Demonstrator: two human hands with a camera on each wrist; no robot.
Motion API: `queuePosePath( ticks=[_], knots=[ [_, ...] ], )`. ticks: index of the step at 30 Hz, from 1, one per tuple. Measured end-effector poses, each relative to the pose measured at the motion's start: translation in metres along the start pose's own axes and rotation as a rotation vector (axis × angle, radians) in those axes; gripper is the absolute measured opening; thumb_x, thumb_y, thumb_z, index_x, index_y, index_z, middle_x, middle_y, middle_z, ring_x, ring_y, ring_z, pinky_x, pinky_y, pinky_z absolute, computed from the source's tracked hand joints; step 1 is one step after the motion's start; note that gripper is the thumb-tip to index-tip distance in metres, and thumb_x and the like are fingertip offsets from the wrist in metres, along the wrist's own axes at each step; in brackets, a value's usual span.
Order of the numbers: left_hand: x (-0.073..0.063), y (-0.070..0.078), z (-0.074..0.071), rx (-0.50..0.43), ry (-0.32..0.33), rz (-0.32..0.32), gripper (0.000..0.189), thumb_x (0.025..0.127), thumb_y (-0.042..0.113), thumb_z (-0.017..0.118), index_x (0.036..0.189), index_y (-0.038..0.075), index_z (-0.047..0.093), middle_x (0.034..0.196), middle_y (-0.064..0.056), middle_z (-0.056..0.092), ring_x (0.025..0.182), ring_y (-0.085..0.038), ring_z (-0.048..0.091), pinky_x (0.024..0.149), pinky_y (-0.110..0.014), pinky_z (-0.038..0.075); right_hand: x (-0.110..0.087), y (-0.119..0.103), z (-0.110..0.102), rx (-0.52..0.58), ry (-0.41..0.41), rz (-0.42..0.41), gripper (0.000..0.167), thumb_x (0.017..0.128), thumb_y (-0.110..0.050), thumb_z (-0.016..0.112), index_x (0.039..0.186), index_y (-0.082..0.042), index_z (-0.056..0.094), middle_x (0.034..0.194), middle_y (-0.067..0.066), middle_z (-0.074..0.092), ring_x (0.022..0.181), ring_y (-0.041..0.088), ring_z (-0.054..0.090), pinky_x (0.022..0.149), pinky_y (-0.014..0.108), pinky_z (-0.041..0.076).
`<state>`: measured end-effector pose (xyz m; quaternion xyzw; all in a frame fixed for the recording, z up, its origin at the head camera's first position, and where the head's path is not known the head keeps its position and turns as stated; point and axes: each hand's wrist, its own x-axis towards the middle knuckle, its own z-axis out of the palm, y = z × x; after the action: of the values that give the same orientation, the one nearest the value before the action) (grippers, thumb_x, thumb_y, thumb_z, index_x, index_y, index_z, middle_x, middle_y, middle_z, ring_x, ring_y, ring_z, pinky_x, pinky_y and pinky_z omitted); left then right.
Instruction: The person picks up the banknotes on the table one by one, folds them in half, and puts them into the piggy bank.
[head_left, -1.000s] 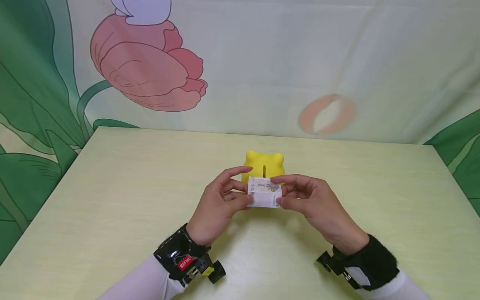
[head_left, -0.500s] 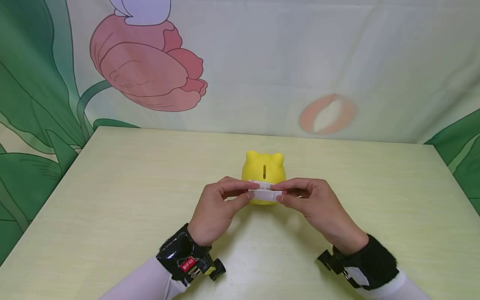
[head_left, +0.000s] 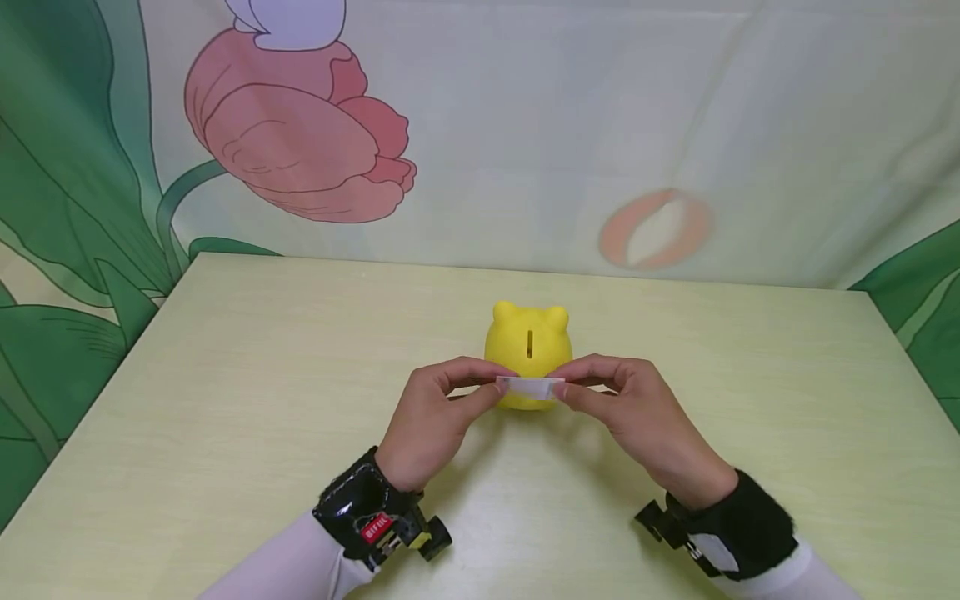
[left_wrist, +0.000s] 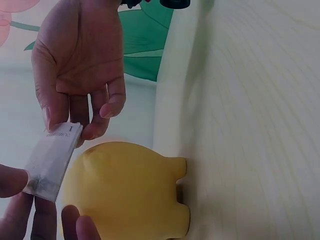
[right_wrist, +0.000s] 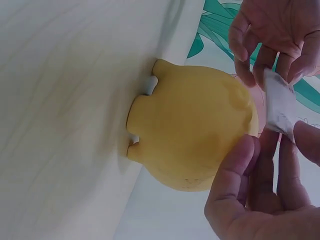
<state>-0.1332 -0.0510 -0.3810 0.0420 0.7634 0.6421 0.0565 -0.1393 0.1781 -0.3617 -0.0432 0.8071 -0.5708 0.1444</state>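
Observation:
A small folded banknote [head_left: 530, 388] is stretched level between both hands, in front of a yellow piggy bank [head_left: 525, 337]. My left hand [head_left: 433, 421] pinches its left end between thumb and fingers. On the other end, my right hand [head_left: 637, 421] has the same kind of pinch. From the head view only a narrow pale strip of the note [right_wrist: 280, 102] shows; both wrist views show its printed face. The piggy bank [left_wrist: 120, 187] stands upright on short legs, just beyond the fingers. Its dark coin slot [head_left: 529, 344] is visible on top.
A pale wood-grain table [head_left: 262, 383] carries the piggy bank. Behind it hangs a cloth backdrop [head_left: 525, 150] printed with a pink flower and green leaves. Black straps [head_left: 367, 504] with small cameras are on both wrists.
The banknote has been folded over and tilted, from a printed rectangle to a thin strip. My left fingers have closed down onto it, uncovering more of the piggy bank.

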Motion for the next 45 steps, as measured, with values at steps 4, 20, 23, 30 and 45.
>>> queuePosePath(
  ticks=[4,20,23,30,45],
  knots=[
    [-0.0003,0.0002,0.0004,-0.044,-0.023,-0.005,0.02,0.095,0.01,0.072,0.113,0.01,0.079,0.11,-0.008,0.077,0.1,-0.02,0.069,0.088,-0.032,0.058,0.0,0.0004,0.0004,0.05,-0.027,0.016,0.026,0.1,-0.023,0.07,0.118,-0.005,0.072,0.12,0.01,0.073,0.109,0.033,0.066,0.097,0.042,0.056],
    [-0.0014,0.0006,-0.0003,-0.24,-0.094,-0.088,0.025,0.097,0.005,0.067,0.12,0.005,0.074,0.108,-0.016,0.065,0.078,-0.024,0.078,0.073,-0.039,0.066,0.0009,0.0016,0.0016,0.159,-0.068,0.001,0.029,0.103,-0.015,0.064,0.126,0.002,0.065,0.11,0.013,0.073,0.086,0.027,0.075,0.084,0.033,0.063],
    [-0.0016,0.0021,-0.0003,-0.248,-0.094,-0.1,0.024,0.097,0.004,0.067,0.12,0.005,0.074,0.109,-0.016,0.065,0.077,-0.023,0.078,0.073,-0.039,0.066,0.0008,0.0015,0.0011,0.167,-0.073,-0.005,0.029,0.103,-0.014,0.063,0.129,-0.001,0.064,0.108,0.013,0.072,0.086,0.028,0.075,0.083,0.033,0.064],
    [-0.0015,0.0039,-0.0007,-0.241,-0.092,-0.1,0.024,0.097,0.005,0.067,0.12,0.005,0.074,0.109,-0.015,0.067,0.077,-0.023,0.078,0.075,-0.04,0.066,0.0008,0.0017,0.0006,0.181,-0.077,-0.025,0.026,0.103,-0.012,0.063,0.127,-0.002,0.065,0.106,0.013,0.071,0.087,0.03,0.074,0.083,0.035,0.064],
    [-0.0021,-0.0011,0.0001,-0.237,-0.09,-0.069,0.021,0.098,0.005,0.067,0.117,0.003,0.075,0.108,-0.015,0.068,0.077,-0.021,0.077,0.077,-0.038,0.066,0.0003,0.005,0.004,0.192,-0.083,-0.044,0.032,0.094,-0.008,0.074,0.123,0.002,0.065,0.107,0.011,0.072,0.088,0.027,0.076,0.083,0.037,0.064]
  ],
)
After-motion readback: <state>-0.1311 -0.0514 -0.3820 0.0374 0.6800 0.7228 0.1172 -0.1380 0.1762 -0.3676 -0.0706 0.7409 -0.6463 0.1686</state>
